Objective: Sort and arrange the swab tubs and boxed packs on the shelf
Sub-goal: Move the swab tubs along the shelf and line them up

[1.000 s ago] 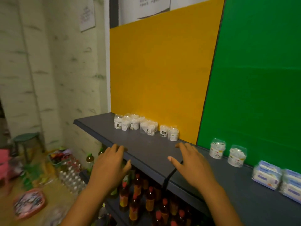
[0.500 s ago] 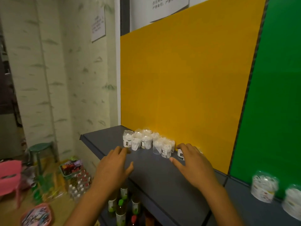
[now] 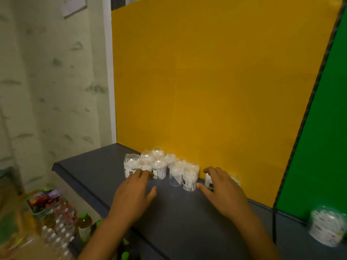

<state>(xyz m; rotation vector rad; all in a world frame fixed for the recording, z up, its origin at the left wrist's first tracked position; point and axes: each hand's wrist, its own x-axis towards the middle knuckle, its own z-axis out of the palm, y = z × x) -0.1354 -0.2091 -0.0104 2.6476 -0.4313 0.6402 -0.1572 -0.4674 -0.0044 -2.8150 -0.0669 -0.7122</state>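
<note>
Standing in a tight cluster on the grey shelf (image 3: 90,173), against the yellow backboard (image 3: 216,81), are the small swab tubs (image 3: 161,166): clear plastic, packed with white swabs, each with a pale label low on its side. One larger tub (image 3: 326,226), blurred, sits on the shelf well to the right of the cluster, in front of the green backboard (image 3: 328,128).

The left hand (image 3: 134,196) reaches to the cluster's left end, fingers fairly straight and spread, fingertips touching the front tubs; its grip is released. The right hand (image 3: 223,188) is at the cluster's right end, fingers arched over a labelled tub (image 3: 208,180), thumb stretched toward the neighbouring tub. Whether it grasps that tub cannot be told.

Bottles (image 3: 56,228) stand on the floor below the shelf's left end.
</note>
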